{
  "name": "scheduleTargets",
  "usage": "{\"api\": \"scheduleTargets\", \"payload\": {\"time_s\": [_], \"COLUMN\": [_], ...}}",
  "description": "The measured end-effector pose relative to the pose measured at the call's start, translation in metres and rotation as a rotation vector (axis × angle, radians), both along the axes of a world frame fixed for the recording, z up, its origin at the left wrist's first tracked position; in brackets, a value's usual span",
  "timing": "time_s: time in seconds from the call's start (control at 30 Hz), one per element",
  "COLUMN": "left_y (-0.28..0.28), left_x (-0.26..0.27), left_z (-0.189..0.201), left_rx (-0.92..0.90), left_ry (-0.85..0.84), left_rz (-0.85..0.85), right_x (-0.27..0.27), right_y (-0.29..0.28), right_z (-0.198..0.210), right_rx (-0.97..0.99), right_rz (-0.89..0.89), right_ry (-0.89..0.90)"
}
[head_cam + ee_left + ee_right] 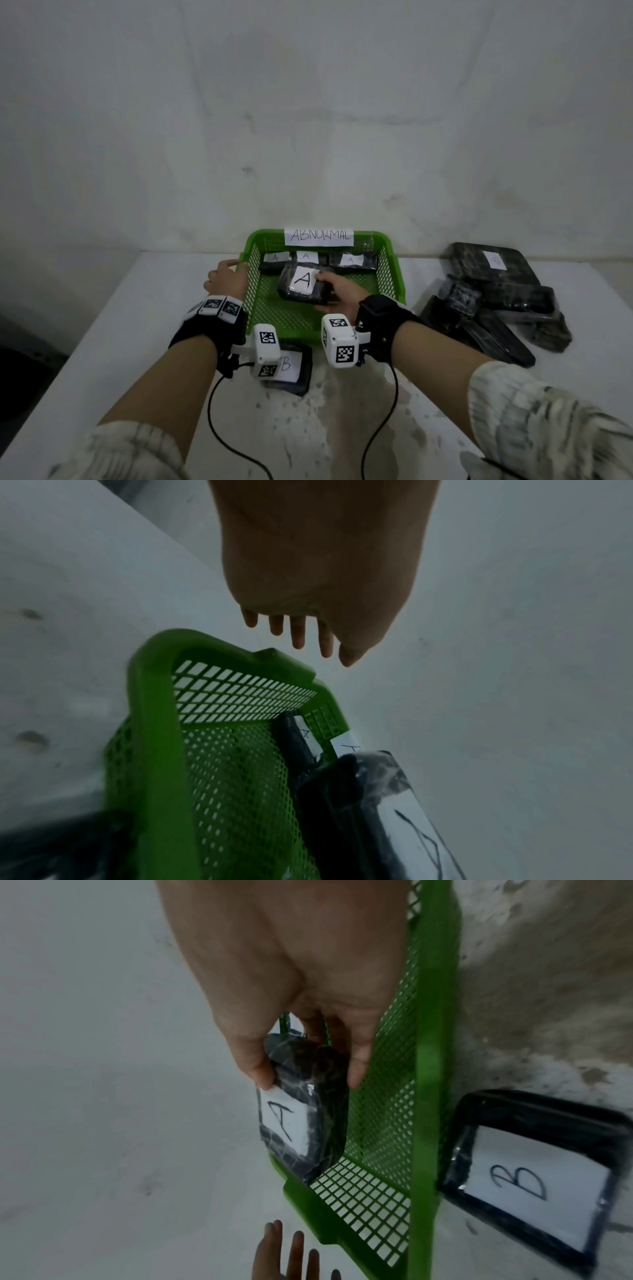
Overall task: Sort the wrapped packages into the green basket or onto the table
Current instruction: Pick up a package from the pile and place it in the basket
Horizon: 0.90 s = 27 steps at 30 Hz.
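A white table (147, 342) is seen against a pale wall, its near surface stained. At its far middle a green mesh basket (390, 274) is set, and a paper sign lettered "ABNORMAL" (319, 236) is fixed to its back rim. To the right of the basket, apart from it, a heap of black wrapped packages (496, 298) is piled on the table, the topmost one bearing a white label that cannot be read. Along the back wall of the basket three black packages labelled "A" (351, 262) are laid in a row. Just in front of the basket's near rim a black package labelled "B" (294, 371) is laid flat on the table, partly hidden by the wrist cameras. Above the basket floor a black plastic-wrapped package with an "A" label (301, 284) is held tilted by the right hand (339, 291); it is grasped at one end, with the thumb on the labelled face and the fingers on the opposite face. The left hand (224, 277) is held slack beside the basket's left rim, fingers extended, with nothing grasped; whether the rim is touched cannot be told.
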<state>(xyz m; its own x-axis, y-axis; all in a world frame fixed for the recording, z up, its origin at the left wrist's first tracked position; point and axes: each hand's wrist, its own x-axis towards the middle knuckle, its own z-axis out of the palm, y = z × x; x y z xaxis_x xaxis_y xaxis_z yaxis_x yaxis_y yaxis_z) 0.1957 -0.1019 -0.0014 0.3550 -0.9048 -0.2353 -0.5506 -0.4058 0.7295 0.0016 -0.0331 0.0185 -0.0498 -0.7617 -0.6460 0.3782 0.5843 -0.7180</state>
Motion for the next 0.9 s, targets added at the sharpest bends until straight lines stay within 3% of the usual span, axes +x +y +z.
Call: {"api": "scheduleTargets", "payload": {"time_s": [0.1,0.27,0.43,0.67,0.9], "left_y": [-0.019,-0.035,-0.042,-0.040,-0.040], "left_x": [0.005,0.008,0.012,0.012,0.013], "left_z": [-0.013,-0.033,-0.043,-0.042,-0.030], "left_rx": [0.025,0.131,0.123,0.087,0.219], "left_ry": [0.002,0.146,0.201,0.139,0.261], "left_rz": [-0.005,-0.101,-0.127,-0.159,-0.154], "right_x": [0.008,0.021,0.034,0.052,0.035], "right_y": [-0.024,-0.063,-0.086,-0.099,-0.092], "right_z": [-0.001,-0.015,-0.038,-0.055,-0.051], "right_rx": [0.047,0.075,0.121,0.133,0.102], "right_rz": [0.036,0.057,0.116,0.146,0.178], "right_ry": [0.039,0.134,0.173,0.207,0.205]}}
